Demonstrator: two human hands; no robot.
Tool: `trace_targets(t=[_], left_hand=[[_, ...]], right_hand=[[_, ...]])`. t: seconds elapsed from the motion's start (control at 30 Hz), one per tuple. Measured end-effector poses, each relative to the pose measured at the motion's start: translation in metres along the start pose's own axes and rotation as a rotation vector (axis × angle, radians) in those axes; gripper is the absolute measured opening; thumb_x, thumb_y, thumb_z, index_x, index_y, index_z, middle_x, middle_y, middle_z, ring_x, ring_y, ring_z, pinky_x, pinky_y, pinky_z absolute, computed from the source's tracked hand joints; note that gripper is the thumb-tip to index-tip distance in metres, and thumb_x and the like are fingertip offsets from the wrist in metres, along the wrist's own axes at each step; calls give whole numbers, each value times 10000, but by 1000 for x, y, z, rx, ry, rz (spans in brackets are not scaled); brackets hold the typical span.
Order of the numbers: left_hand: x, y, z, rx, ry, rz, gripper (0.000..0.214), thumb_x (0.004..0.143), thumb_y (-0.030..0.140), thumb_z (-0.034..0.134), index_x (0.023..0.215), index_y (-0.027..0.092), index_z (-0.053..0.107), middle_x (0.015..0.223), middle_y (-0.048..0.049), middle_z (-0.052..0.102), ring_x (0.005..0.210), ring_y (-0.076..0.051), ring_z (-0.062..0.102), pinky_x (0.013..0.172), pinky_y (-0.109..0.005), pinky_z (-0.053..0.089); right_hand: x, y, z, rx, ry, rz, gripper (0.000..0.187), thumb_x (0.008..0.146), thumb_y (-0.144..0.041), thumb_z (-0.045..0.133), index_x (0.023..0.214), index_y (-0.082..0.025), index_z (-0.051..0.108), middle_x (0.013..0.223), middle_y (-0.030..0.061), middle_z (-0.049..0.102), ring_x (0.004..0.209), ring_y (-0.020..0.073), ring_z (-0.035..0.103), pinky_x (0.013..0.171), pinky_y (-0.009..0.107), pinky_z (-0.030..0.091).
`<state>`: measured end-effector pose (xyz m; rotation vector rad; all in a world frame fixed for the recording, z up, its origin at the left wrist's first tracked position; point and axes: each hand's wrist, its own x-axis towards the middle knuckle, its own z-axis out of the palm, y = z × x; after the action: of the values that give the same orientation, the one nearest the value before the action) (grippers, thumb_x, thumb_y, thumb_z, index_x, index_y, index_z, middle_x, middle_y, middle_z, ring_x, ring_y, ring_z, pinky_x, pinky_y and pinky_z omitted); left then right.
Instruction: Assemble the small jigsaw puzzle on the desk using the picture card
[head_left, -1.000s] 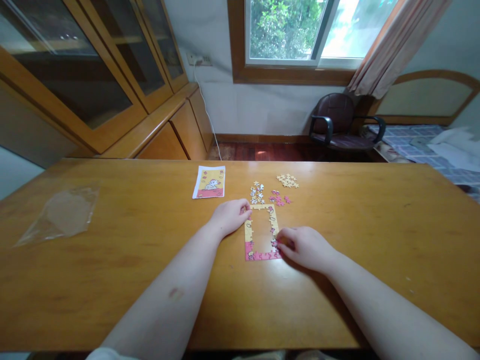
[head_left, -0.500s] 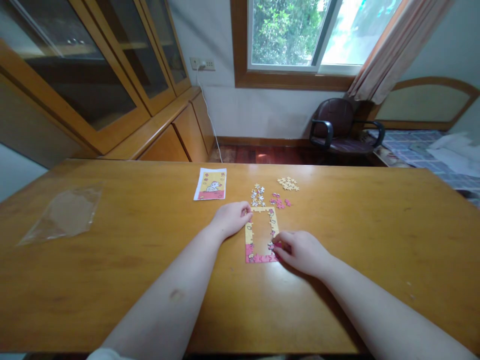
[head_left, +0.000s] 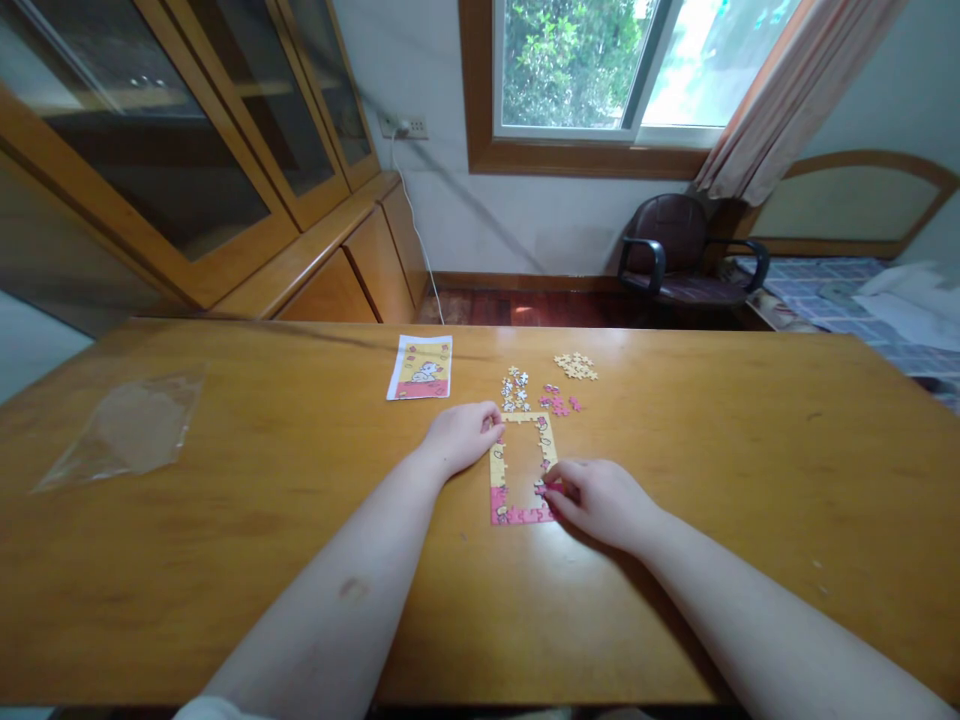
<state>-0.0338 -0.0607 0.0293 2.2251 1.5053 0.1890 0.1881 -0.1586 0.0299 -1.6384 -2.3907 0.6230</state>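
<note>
Puzzle [head_left: 497,468], loose pieces [head_left: 576,367] beyond, picture card [head_left: 421,368], right grip [head_left: 600,498] pinching piece [head_left: 539,489], left grip [head_left: 461,437] unclear

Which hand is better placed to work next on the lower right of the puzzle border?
Probably the right hand: its fingertips are at the lower right side of the puzzle border, beside a small piece jutting inward. The left hand is at the upper left corner, farther away.

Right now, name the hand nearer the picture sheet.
Left. In view, the left hand is below and right of the picture sheet; the right hand is farther, at the right side of the puzzle frame.
</note>
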Motion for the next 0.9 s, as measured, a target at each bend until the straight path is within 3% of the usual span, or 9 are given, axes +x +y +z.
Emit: trace_targets(t=[0.23,0.47,0.9], left_hand=[[1,-1,0,2,4,1,196,825,388,520,901,256,642,837,1,685,730,-174,597,565,-255,322],[0,1,-1,-4,0,-2,189,823,381,518,885,250,639,799,3,673,704,-163,591,557,-259,315],[0,0,0,-10,-5,-6,196,823,392,515,890,250,633,792,2,665,727,-170,595,560,-265,322]], right_hand=[[0,5,-4,3,28,4,200,860,-266,483,919,-238,672,814,17,727,703,154,657,651,243,431],[-1,4,-4,50,-14,-81,217,855,-232,470,901,-231,682,825,27,726,716,147,657,668,233,443],[-1,5,-3,55,-31,-100,229,863,-229,472,929,-231,691,848,35,729,769,157,664,705,242,455]])
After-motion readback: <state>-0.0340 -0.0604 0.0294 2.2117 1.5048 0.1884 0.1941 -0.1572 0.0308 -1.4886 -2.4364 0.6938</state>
